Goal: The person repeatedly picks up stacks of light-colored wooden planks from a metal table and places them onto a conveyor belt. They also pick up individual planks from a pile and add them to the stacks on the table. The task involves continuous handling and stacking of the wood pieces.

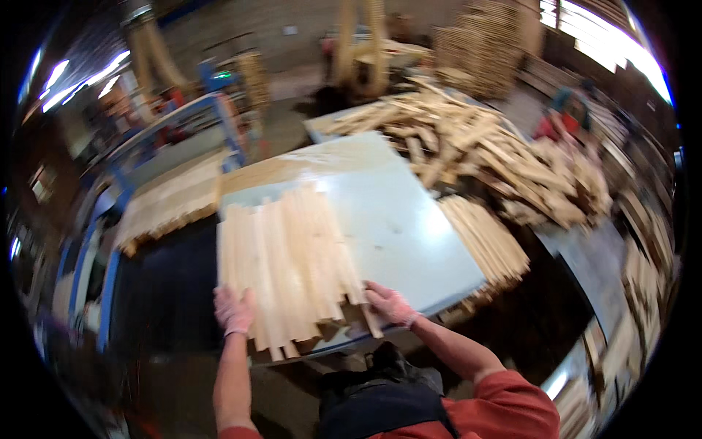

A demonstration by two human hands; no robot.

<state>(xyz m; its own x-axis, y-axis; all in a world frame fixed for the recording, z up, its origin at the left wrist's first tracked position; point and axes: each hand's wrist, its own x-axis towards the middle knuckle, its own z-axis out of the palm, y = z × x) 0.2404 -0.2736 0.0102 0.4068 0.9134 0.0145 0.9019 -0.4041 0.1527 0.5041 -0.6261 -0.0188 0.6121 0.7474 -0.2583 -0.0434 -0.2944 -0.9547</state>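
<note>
A row of pale wooden strips (281, 256) lies side by side on a light blue-grey tabletop (395, 219), with uneven ends toward me. My left hand (234, 312), in a pinkish glove, grips the near left edge of the row, its thumb over the outer strips. At the near right corner, my right hand (391, 304), gloved alike, has its fingers closed on the end of a strip that sits askew from the others. Motion blurs both hands, and the undersides of their fingers are hidden.
Left of the table, a blue-framed rack (172, 139) holds a layer of strips (172, 194). Another stack of strips (486, 238) sits beside the table's right edge. Beyond it lies a loose wood heap (468, 143), with a person (567, 117) behind. Stacked wood (482, 47) stands farther back.
</note>
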